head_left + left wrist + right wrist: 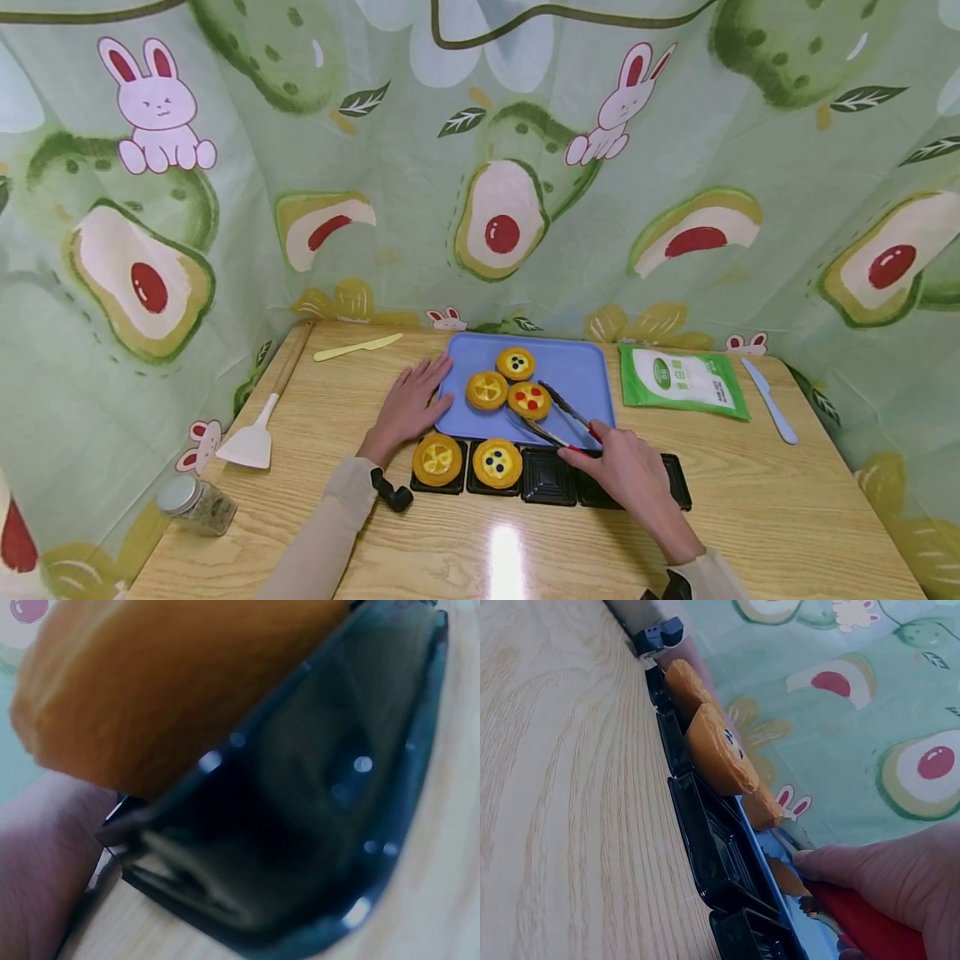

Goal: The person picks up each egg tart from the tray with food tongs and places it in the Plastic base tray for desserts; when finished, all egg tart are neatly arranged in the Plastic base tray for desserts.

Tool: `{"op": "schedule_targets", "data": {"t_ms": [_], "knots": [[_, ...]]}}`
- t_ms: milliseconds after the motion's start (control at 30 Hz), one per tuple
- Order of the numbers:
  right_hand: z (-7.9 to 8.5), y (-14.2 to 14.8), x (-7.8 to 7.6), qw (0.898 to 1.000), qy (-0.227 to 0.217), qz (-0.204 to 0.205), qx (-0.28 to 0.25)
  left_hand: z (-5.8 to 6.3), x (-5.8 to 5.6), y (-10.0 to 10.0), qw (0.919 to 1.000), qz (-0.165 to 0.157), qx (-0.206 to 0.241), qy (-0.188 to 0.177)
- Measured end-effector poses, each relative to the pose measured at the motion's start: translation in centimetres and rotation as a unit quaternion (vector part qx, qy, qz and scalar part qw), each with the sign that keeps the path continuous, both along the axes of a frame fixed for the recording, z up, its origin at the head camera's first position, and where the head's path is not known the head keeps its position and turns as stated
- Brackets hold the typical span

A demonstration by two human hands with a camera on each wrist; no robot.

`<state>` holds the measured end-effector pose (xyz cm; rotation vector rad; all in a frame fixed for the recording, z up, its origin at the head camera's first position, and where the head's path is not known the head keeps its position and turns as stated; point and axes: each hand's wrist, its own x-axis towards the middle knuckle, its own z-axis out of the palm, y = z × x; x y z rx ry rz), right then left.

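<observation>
My right hand (pixel 630 468) grips red-handled tongs (pixel 567 407). The tong arms stand spread on either side of an egg tart with red toppings (pixel 529 400); contact is unclear. Beside it on the blue tray (pixel 577 362) lie a tart with dark blue dots (pixel 516 363) and a tart with yellow wedges (pixel 487 390). My left hand (pixel 408 406) lies with extended fingers at the tray's left edge. In front, black square cups hold a wedge-topped tart (pixel 437 459) and a blue-dotted tart (pixel 497 463). In the right wrist view, the thumb presses the red handle (pixel 870 919).
A bare black cup (pixel 549 476) is right of the filled ones; more continue under my right hand. A green-white packet (pixel 682 379) and blue knife (pixel 770 400) lie right. Left are a yellow knife (pixel 358 347), a spatula (pixel 255 437) and a spice jar (pixel 198 504).
</observation>
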<state>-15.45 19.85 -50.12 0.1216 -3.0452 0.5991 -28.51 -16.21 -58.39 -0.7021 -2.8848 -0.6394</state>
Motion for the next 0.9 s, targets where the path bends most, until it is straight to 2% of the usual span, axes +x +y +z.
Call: {"op": "schedule_targets", "data": {"t_ms": [900], "knots": [[0.46, -0.04, 0.25, 1.0, 0.011, 0.014, 0.023, 0.14, 0.05, 0.07, 0.9998, 0.007, -0.017, -0.006]]}}
